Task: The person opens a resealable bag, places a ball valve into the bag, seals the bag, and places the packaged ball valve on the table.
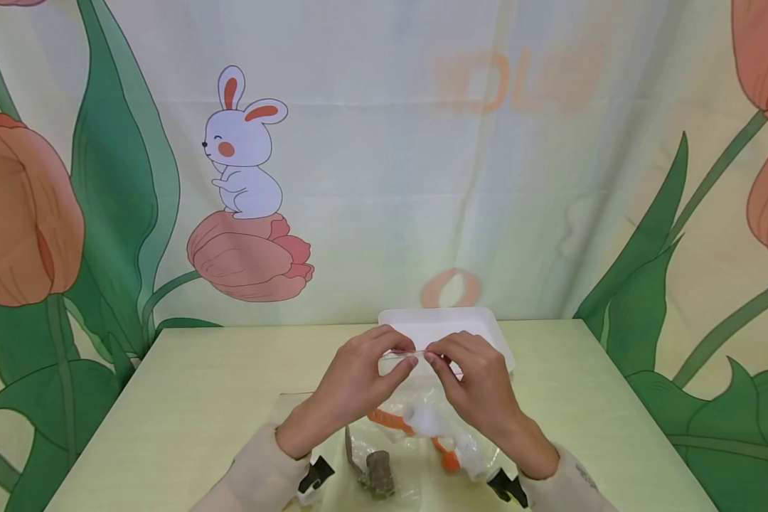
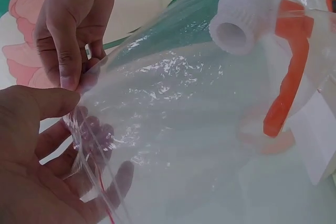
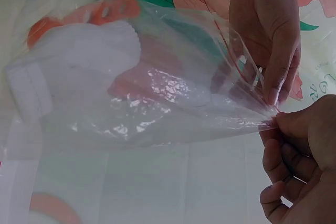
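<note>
A clear zip bag (image 2: 157, 98) with a red line along its mouth hangs between my two hands. My left hand (image 1: 365, 366) pinches the bag's mouth between thumb and index finger. Close beside it, my right hand (image 1: 480, 377) pinches the same edge, fingertips almost meeting the left ones. Inside the bag are white plastic pipe valves (image 2: 233, 30) with orange lever handles (image 2: 289, 82). In the right wrist view, a white valve body (image 3: 89, 48) and an orange handle (image 3: 113, 9) show through the film. Whether the seal is closed along its whole length cannot be told.
Behind the hands a white tray (image 1: 444, 320) stands at the table's back edge. Nearer, a grey-brown cylindrical piece (image 1: 380, 473) lies in or on another clear bag (image 1: 333, 491). A printed curtain (image 1: 371, 142) hangs behind the pale table (image 1: 217, 377).
</note>
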The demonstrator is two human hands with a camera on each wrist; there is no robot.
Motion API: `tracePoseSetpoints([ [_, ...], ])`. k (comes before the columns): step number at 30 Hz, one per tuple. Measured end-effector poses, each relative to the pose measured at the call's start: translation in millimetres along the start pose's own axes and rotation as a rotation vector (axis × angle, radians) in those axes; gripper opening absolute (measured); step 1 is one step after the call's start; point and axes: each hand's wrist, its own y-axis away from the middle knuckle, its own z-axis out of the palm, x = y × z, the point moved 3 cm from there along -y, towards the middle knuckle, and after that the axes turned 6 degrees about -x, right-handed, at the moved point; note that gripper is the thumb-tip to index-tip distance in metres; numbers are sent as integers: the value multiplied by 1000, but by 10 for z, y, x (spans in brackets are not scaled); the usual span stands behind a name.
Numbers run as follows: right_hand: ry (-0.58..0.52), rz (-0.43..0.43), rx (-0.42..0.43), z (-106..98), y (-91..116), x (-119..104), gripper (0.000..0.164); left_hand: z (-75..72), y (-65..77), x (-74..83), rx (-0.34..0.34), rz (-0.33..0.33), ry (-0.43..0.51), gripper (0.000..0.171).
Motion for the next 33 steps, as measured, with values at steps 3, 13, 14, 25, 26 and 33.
tracePoseSetpoints([
  [3,2,-13,8,16,0,-5,10,14,2,-16,1,0,1,2],
  [13,6,-23,7,51,-6,-33,7,7,23,-10,-32,23,26,6],
  [14,8,-22,5,53,-6,-35,7,7,27,-16,-38,18,23,5],
  [25,19,-2,4,-2,-9,-14,8,-37,50,-112,-64,1,85,5],
  [26,19,-5,3,-3,-9,-11,8,-34,50,-117,-67,3,87,5],
  [33,25,-25,10,-4,-6,3,11,-2,47,-111,-102,-12,76,5],
])
